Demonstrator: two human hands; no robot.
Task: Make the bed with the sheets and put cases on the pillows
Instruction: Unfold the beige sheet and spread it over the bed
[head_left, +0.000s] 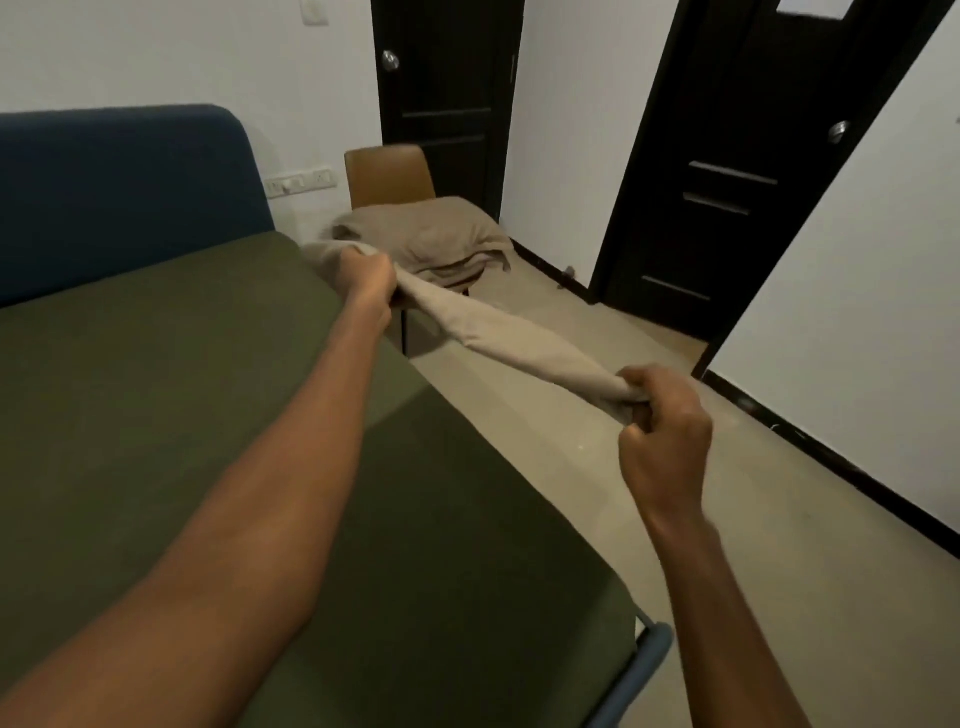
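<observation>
1. Stretching a beige sheet (509, 343) into a bunched rope, a person stands beside the bed (156, 389). The sheet hangs in the air just off the bed's side edge, above the floor.
2. Left hand (366, 275), at the bed's head corner, has its fingers clamped round one end. Right hand (665, 431), farther out from the bed, pinches the other end in curled fingers.
3. The sheet's long axis runs from that head corner diagonally away from the bed, sagging slightly in the middle.
4. The cloth looks light, soft and limp, likely to twist and droop. Corners or a hem, held wide apart, seem the best holds for shaking it open.
5. More linen (431, 239) lies heaped on a chair (389, 176) beyond the bed's head corner.
</observation>
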